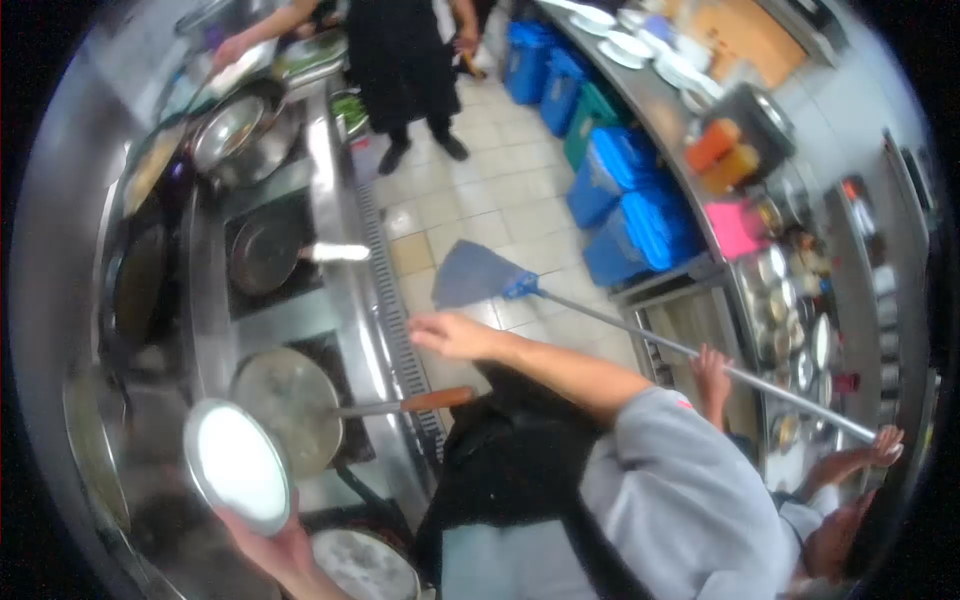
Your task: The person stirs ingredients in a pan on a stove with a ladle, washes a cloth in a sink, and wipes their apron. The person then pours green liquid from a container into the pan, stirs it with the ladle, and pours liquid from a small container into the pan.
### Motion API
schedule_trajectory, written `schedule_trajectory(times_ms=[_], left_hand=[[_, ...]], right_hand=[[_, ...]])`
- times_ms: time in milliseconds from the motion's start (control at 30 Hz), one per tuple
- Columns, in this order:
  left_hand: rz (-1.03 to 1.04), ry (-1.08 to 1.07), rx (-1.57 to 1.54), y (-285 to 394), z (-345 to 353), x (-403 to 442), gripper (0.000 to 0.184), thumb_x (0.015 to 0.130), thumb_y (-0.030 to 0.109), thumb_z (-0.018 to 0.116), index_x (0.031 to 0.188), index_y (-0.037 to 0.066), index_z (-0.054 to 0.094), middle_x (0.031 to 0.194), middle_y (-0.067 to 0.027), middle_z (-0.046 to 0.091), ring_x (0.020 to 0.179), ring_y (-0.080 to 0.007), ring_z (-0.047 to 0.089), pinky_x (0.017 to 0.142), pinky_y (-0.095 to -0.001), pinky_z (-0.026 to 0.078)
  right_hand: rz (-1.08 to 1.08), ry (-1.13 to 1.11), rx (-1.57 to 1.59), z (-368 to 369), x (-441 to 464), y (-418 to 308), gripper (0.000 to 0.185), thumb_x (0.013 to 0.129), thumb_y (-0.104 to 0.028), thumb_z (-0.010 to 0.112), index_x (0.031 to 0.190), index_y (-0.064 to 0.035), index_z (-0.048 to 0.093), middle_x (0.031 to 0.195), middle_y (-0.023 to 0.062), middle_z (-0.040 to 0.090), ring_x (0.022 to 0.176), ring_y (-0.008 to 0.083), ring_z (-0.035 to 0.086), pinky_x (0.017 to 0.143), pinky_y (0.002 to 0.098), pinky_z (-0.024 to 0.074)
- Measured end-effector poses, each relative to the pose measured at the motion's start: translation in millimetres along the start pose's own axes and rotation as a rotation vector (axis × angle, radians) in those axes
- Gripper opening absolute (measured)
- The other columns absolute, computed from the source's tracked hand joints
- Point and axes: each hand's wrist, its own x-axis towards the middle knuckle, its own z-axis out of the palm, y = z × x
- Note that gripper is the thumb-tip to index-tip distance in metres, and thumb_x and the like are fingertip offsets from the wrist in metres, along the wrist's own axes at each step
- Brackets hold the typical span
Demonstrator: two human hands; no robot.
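Note:
My left hand (272, 548) grips a round metal bowl (277, 505) from below, at the lower left over the stove. The bowl looks full of something smooth and white. Beside it, a pan (290, 400) sits on a burner with pale, cloudy contents, its wooden handle (437, 399) pointing toward my apron. My right hand (450, 335) reaches out above the stove's front edge, fingers stretched and slightly blurred, holding nothing. It is nearest to that handle but apart from it. Below, a second pot (362, 566) with whitish contents is partly cut off by the frame.
A dark frying pan (266, 252) and a wok (240, 140) stand farther along the stove (275, 330). One person in a black apron (400, 65) stands ahead. At right, another person's hands hold a long-handled broom (480, 275) over the floor. Blue bins (650, 235) line the counter.

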Motion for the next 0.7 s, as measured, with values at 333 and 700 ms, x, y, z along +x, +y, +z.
schedule_trajectory(times_ms=[333, 700], left_hand=[[-0.047, -0.279, 0.249, -4, 118, -33, 0.064, 0.097, 0.037, 0.054, 0.15, 0.006, 0.036, 0.151, -0.0179, 0.04, 0.139, -0.0374, 0.038, 0.114, -0.058, 0.032], [-0.248, -0.708, 0.306, -98, 213, -33, 0.07, 0.097, 0.059, 0.049, 0.148, 0.014, 0.035, 0.14, -0.0135, 0.049, 0.122, -0.0325, 0.055, 0.081, -0.0526, 0.057]], right_hand=[[0.506, 0.432, 0.343, -38, -164, 84, 0.033, 0.1, -0.032, 0.052, 0.111, -0.0027, 0.063, 0.087, 0.0048, 0.068, 0.077, 0.0131, 0.066, 0.066, 0.029, 0.0533], [0.586, 0.764, 0.584, -34, -335, 164, 0.03, 0.1, -0.031, 0.054, 0.104, -0.0031, 0.065, 0.081, 0.0025, 0.065, 0.071, 0.0109, 0.062, 0.061, 0.0273, 0.0506]])
